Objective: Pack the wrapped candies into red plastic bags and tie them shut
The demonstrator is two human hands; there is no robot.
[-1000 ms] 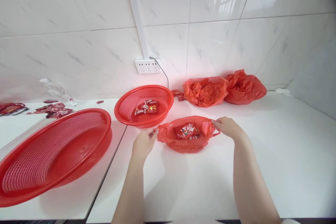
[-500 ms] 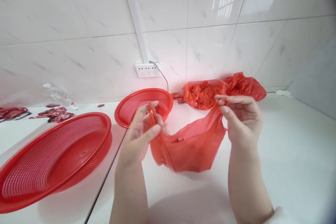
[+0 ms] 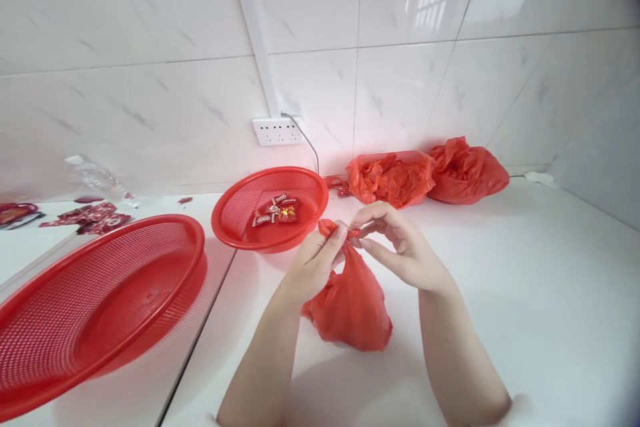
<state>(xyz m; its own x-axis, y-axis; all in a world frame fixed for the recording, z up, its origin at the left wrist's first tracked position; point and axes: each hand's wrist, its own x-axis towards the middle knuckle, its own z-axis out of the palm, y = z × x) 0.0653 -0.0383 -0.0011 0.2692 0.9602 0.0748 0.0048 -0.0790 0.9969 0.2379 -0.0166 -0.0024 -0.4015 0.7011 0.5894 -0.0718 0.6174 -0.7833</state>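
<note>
A red plastic bag [image 3: 353,307] hangs just over or on the white tabletop, its top gathered between my two hands. My left hand [image 3: 317,257] is closed on one handle of the bag, thumb pressed on top. With thumb and fingers, my right hand [image 3: 400,243] pinches the other handle close beside it. The bag's lower part bulges a little; what lies inside is hidden. Behind my left hand stands a small red mesh basket [image 3: 235,220] with several small red wrapped packets [image 3: 275,210] in it.
A large red mesh basket [image 3: 193,247] stands at the left. Against the tiled wall sit an open red bag of crumpled plastic [image 3: 393,177] and another red bag [image 3: 470,170]. A clear bottle [image 3: 97,177] and red packets [image 3: 93,217] lie at the back left, a socket strip [image 3: 277,131] above.
My hands have come together from the two sides, bringing the bag's handles close to each other. The bag's mouth was spread wide before and is now gathered.
</note>
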